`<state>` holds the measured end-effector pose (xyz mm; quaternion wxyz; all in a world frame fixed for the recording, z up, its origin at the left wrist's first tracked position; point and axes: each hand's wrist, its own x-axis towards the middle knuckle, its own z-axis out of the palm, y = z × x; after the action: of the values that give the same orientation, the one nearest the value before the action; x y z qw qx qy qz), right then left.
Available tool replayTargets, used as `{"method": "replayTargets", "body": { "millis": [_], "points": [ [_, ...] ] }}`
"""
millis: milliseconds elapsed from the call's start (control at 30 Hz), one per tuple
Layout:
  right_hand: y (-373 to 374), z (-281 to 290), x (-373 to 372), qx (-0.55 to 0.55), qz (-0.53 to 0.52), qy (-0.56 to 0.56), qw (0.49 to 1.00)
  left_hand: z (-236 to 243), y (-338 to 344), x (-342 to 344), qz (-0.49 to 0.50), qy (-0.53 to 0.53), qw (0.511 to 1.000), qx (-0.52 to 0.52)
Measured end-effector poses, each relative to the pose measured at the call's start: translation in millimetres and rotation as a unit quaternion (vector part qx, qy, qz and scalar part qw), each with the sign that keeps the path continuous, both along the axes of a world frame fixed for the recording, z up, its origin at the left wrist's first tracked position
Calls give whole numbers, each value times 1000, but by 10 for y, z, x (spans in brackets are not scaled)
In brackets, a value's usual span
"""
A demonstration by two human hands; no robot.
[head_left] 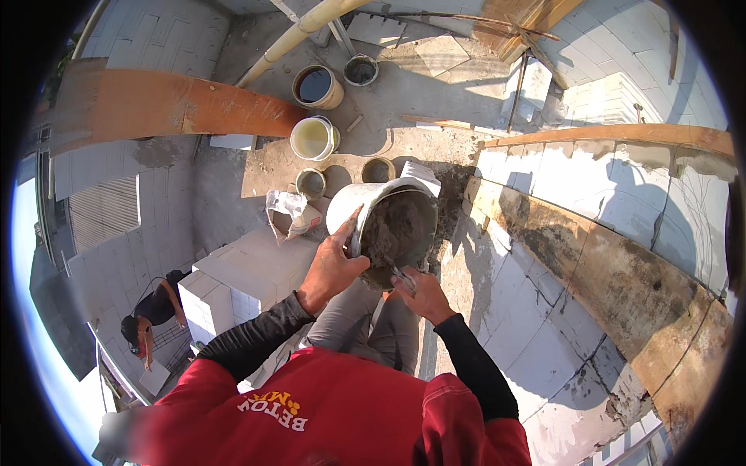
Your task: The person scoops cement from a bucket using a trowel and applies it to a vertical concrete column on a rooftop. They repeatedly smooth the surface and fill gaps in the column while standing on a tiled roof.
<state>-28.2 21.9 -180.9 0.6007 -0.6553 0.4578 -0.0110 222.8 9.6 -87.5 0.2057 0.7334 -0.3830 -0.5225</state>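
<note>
I look down at a white plastic bucket (353, 203) tilted toward me, with grey mortar (399, 230) inside. My left hand (332, 268) grips the bucket's near rim, thumb over the edge. At the lower lip my right hand (422, 293) is closed on a small metal tool whose tip reaches into the mortar; the tool is mostly hidden. Both arms wear black sleeves under a red top.
A white block wall (544, 311) with a plank (622, 272) on top runs at the right. Below are stacked white blocks (249, 272), a torn sack (287, 213), several buckets (313, 137) and a long rusty beam (171, 105). Another person (155, 311) stands lower left.
</note>
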Motion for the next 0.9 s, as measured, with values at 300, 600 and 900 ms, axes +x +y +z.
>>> {"method": "replayTargets", "body": {
  "millis": [300, 600, 900],
  "points": [
    [297, 968, -439, -71, -59, 71, 993, 715, 58, -63, 128, 219, 966, -56],
    [451, 1831, -1010, -104, -161, 143, 971, 826, -150, -406, -43, 307, 948, -70],
    [1040, 3295, -1688, -35, -276, 125, 952, 785, -394, -692, 66, 392, 918, -1]
  ]
}}
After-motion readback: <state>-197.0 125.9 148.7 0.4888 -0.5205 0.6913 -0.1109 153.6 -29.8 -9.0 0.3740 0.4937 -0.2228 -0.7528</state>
